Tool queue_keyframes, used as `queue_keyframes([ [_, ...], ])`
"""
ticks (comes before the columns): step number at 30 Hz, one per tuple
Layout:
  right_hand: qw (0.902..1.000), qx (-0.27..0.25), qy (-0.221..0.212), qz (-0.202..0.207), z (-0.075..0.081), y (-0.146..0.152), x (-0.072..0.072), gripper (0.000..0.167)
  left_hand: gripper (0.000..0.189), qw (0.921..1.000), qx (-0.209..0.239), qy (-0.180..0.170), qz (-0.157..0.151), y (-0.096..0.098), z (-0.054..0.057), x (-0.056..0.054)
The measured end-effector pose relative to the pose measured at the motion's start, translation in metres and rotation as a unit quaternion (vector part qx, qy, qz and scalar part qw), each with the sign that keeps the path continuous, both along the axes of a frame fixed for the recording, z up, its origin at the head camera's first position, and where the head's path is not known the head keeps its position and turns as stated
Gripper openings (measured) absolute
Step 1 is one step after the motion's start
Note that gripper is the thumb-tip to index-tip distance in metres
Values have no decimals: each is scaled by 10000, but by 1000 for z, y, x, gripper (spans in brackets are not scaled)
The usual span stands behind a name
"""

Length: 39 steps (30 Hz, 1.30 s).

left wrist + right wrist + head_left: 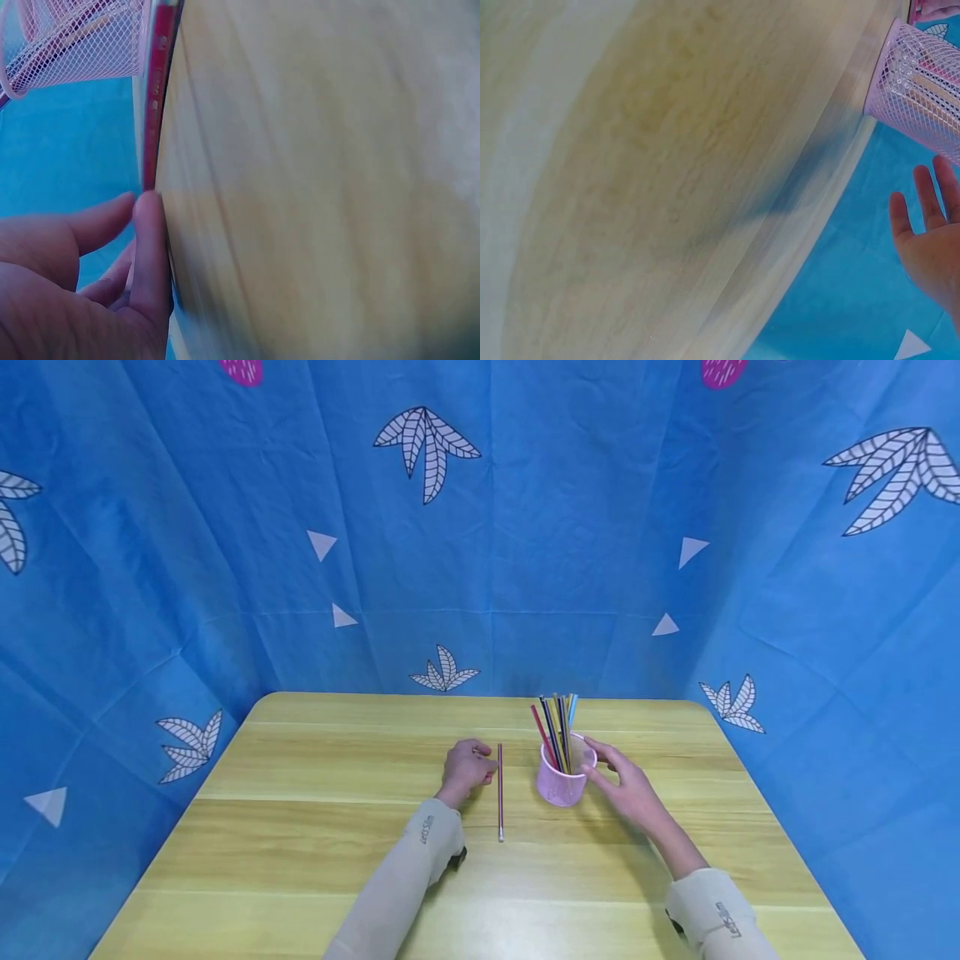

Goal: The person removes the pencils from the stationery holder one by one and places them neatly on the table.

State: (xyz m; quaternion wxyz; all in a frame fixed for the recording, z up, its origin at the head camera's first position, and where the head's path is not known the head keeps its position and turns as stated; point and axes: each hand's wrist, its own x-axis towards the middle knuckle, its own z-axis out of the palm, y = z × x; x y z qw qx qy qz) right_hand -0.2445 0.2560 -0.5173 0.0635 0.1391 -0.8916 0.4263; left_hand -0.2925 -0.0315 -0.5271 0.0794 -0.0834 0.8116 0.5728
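Note:
A dark pencil with red stripes [500,793] lies lengthwise on the table in the head view, its eraser end toward me. Just left of its far part is my left hand [467,768], fingertips at the pencil's side. The left wrist view has my thumb and index finger [150,232] close together against the pencil [156,105], not visibly round it. To the right, a pink mesh pencil cup [561,787] stands upright with several pencils [555,735] leaning in it. My right hand [626,785] is spread at the cup's right rim; in the right wrist view its fingers [928,199] look straight.
The wooden table [315,843] has rounded far corners. Blue patterned cloth [525,552] hangs behind it and along both sides. Sleeves with dark wrist devices reach in from the near edge.

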Motion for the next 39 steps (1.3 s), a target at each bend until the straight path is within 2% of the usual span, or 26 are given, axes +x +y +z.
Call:
queue_keyframes([
  [9,10000,31,5,-19,0,0,2,57,32,9994,349,30,-74,-3,-2,-1],
  [14,10000,20,1,-9,1,0,2,58,32,9978,626,209,-111,0,6,-1],
  [19,10000,1,-33,-12,1,1,3,58,35,9923,797,756,-574,9,15,-1],
  [23,10000,0,-27,-16,0,0,3,58,36,9860,985,963,-943,16,22,1],
  [26,10000,3,-30,-6,0,0,3,58,38,9826,1108,1032,-1075,22,25,2],
  [39,10000,27,6,-13,-2,1,3,58,35,9792,1376,1142,-954,46,33,1],
])
